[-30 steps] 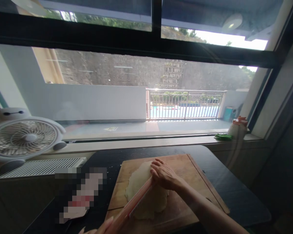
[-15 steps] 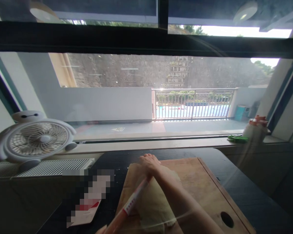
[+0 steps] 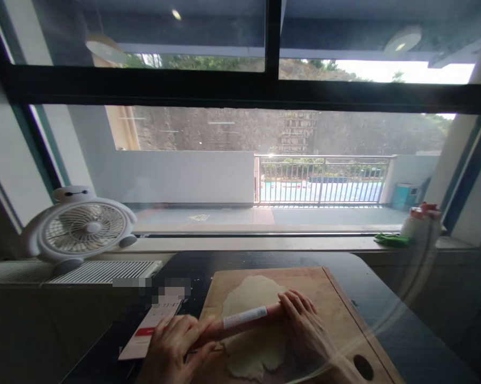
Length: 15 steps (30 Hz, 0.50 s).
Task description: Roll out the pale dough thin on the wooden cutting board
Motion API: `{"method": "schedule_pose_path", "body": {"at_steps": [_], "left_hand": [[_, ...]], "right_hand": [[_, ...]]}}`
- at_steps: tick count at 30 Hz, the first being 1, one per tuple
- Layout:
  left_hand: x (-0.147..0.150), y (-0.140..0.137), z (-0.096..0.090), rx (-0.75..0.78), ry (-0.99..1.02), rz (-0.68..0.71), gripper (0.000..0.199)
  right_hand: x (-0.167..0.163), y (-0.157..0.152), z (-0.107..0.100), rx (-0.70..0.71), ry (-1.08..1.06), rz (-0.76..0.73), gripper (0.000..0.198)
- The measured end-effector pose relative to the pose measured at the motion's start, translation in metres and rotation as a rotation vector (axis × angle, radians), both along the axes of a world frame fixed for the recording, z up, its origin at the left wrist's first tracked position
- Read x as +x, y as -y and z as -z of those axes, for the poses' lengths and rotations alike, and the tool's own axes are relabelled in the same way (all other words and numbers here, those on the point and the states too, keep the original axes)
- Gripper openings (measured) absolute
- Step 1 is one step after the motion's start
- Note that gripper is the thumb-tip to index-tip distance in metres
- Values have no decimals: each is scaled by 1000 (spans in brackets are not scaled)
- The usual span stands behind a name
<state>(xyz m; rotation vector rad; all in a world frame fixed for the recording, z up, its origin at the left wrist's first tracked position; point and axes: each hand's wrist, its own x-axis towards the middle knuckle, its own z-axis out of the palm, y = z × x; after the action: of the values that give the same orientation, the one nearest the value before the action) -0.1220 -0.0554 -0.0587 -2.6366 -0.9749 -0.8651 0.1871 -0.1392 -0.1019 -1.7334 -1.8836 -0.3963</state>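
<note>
wooden board (image 3: 324, 309); smooth dough (image 3: 256, 354)

It looks like an indoor food-preparation spot, with dough (image 3: 258, 290) on a wooden board (image 3: 316, 282) atop a dark table (image 3: 412, 346). A wide window (image 3: 272, 90) faces a railed walkway (image 3: 232, 215); home or business is unclear.

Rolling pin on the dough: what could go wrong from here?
The dough has a notched lower edge, so pressing the rolling pin there might tear it. The left hand looks close to the flat red-striped item beside the board, so a wide stroke could knock it.
</note>
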Motion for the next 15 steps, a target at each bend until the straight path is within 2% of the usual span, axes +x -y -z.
{"method": "schedule_pose_path", "body": {"at_steps": [2,4,7,10,12,15], "left_hand": [[26,-18,-16,-91,-68,32,31],[59,-39,-26,-161,-142,45,30],[117,-73,-27,-208,-171,-17,39],[165,-104,-21,-337,-253,-61,38],[183,-115,-18,-377,-274,-56,37],[180,-109,-17,-385,-281,-42,43]], "right_hand": [[5,2,14,63,29,70,52],[4,-3,17,83,37,119,52],[-5,-13,6,53,28,167,46],[-13,-20,-8,-1,17,210,38],[-15,-21,-14,-32,13,228,37],[-19,-16,-14,-47,22,216,39]]}}
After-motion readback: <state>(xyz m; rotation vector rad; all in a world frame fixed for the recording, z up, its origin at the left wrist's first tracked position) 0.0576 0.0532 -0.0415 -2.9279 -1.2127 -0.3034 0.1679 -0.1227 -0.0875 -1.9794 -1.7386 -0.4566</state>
